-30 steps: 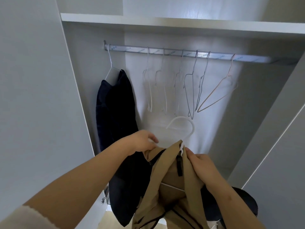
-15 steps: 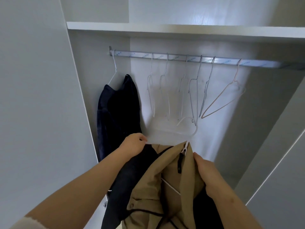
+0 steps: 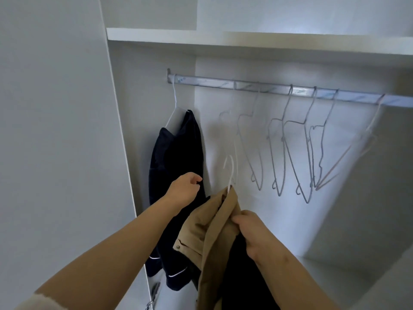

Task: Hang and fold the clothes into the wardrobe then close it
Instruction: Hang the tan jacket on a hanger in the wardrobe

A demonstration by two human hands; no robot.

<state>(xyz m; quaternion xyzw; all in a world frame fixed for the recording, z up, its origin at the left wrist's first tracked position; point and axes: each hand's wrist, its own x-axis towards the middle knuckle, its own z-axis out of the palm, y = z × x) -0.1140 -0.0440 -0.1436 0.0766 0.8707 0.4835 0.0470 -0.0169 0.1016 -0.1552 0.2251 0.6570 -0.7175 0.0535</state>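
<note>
Holding a tan garment (image 3: 214, 222) on a white hanger (image 3: 230, 173), right hand (image 3: 252, 233) pinched shut on the cloth just below the hook. Hook upright, directly above those fingers; rail (image 3: 268, 88) farther above, lying crosswise. Left hand (image 3: 184, 191) loosely curled, seemingly empty, beside the hung dark garment (image 3: 176, 153). Right hand nearer; likely lift straight upward.

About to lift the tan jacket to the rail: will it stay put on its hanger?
Probably floppy: the tan jacket folds and droops under the right hand. It may slide, since the white hanger looks thin and smooth.
</note>
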